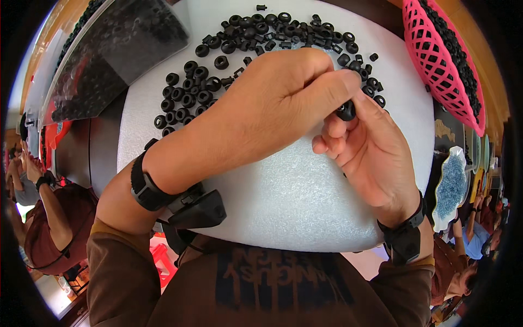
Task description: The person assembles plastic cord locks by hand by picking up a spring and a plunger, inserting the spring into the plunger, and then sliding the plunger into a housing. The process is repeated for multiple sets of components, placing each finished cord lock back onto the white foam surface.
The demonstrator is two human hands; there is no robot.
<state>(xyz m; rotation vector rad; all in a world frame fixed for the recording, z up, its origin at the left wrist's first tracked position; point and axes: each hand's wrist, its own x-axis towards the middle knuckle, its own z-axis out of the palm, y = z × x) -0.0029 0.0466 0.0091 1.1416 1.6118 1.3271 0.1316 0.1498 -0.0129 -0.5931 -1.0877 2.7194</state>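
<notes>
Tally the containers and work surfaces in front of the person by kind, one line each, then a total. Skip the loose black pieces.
White foam sheet: 1
Pink mesh basket of black pieces: 1
Clear plastic bag of black pieces: 1
White dish of bluish bits: 1
Total: 4
The loose black rings on the foam overlap too much to count exactly.

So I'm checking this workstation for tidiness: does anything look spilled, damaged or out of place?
Nothing stands out. The small black ring parts lie loose but all on the white foam pad; both hands, left hand and right hand, pinch one black part between them.
</notes>
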